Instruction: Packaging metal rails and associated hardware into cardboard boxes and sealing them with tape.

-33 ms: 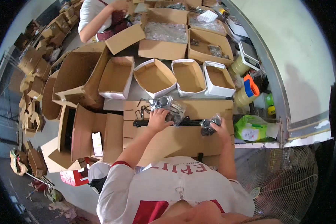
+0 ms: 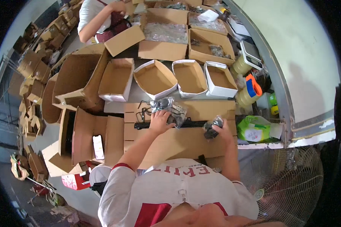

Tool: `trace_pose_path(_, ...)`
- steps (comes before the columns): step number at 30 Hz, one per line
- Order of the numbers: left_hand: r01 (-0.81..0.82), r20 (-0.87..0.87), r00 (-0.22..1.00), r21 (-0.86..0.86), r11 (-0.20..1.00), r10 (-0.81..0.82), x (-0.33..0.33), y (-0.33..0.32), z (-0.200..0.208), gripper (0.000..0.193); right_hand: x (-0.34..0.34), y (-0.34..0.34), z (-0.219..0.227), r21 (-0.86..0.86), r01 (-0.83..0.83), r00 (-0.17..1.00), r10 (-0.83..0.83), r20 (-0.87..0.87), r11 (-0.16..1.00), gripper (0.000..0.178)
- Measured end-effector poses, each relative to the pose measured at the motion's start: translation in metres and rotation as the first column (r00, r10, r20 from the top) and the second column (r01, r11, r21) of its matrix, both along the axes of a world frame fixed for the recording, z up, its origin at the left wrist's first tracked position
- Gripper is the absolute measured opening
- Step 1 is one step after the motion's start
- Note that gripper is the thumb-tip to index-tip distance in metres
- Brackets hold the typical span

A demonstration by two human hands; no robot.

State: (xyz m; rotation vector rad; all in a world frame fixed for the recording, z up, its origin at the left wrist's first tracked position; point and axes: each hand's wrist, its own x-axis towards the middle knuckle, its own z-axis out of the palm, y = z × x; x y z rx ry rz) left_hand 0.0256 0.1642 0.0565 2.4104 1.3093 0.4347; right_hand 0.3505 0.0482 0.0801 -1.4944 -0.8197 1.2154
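1. Grasping a small bag of dark parts (image 2: 209, 131), the right hand (image 2: 223, 131) held it at the fingertips, left of the palm.
2. The left hand (image 2: 161, 122) rested against a clear parts bag (image 2: 177, 109); its grip could not be told.
3. Black rods (image 2: 196, 124) lay on flat cardboard (image 2: 178, 145).

on the white shirt (image 2: 170, 185), printed across the chest in large red letters, with a smaller line just above, toward the right. on the phone (image 2: 98, 146), lit up with marks too tiny to read. on the green bag (image 2: 262, 123), marked over a white patch (image 2: 252, 135), too blurred to read.
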Motion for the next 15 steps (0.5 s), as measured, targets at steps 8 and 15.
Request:
trace_pose_path(8,0.089,0.193,0.976,0.05,0.995,-0.097,0.012,0.003,-0.028,0.048,-0.014,0.02,-0.019,-0.038,-0.403,0.909,0.404,0.1,0.915,0.052)
trace_pose_path(15,-0.026,0.379,0.925,0.155,0.988,-0.035,0.022,-0.007,0.007,0.048,-0.006,0.026,-0.075,-0.229,-0.445,0.72,0.498,0.483,0.866,0.047)
